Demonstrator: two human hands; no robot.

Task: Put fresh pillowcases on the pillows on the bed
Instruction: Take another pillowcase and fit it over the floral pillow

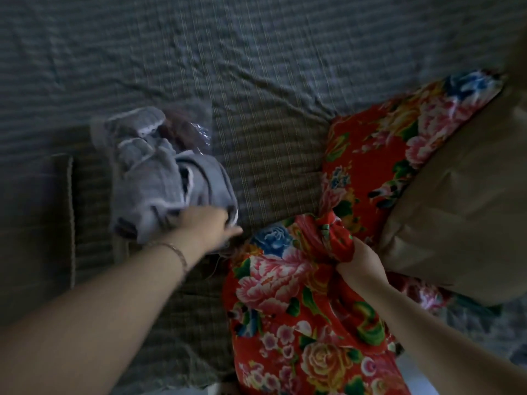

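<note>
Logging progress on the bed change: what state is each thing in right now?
floral pillowcase: bunched, gripped by right hand.
grey cloth: crumpled on the bed, left hand touching; grip blurred.
tan pillow: outside the floral pillowcase, resting on it.
plastic bag: crumpled, behind grey cloth.

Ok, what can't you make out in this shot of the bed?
Head view:
- left hand: motion blur; unclear whether it grips the grey cloth.
- right hand: fingers buried in the bunched red floral fabric it grips.
- tan pillow: cut off by the right edge.
- plastic wrap: contents blurred, partly under the grey cloth.
</note>
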